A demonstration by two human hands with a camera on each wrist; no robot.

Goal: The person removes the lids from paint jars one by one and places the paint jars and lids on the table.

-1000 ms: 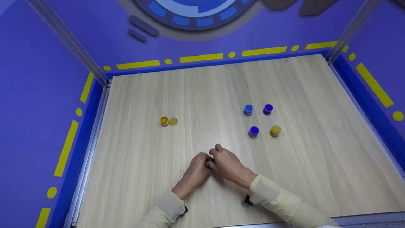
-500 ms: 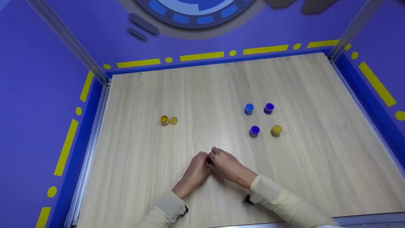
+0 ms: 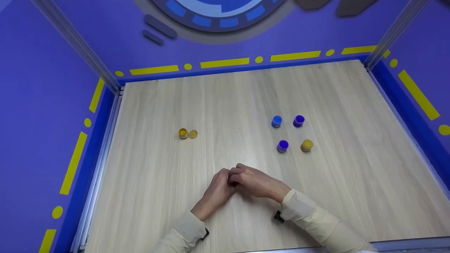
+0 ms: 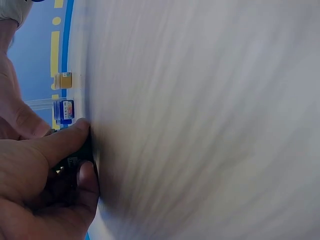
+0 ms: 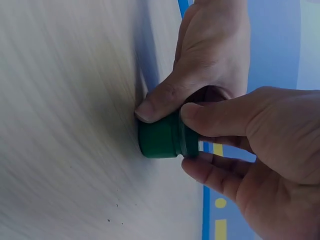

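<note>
A small green paint jar (image 5: 161, 137) stands on the table between my hands, its lid (image 5: 189, 141) on top. My left hand (image 3: 218, 188) grips the jar's body low down, thumb and fingers round it. The right hand (image 3: 255, 181) pinches the lid between thumb and fingers, as the right wrist view shows. From the head view the fingers hide the jar. In the left wrist view only a dark part of it shows behind the left hand (image 4: 45, 175).
Right of centre stand a blue jar (image 3: 276, 121), two purple jars (image 3: 299, 121) (image 3: 282, 146) and a yellow jar (image 3: 306, 145), all lidded. Further left are an uncapped yellow jar (image 3: 183, 133) and its lid (image 3: 193, 134). Blue walls (image 3: 225, 52) bound the table.
My right hand has turned at the wrist, its forearm shifting slightly to the right, with the fingers closing over the top of the jar. The left hand stays in place.
</note>
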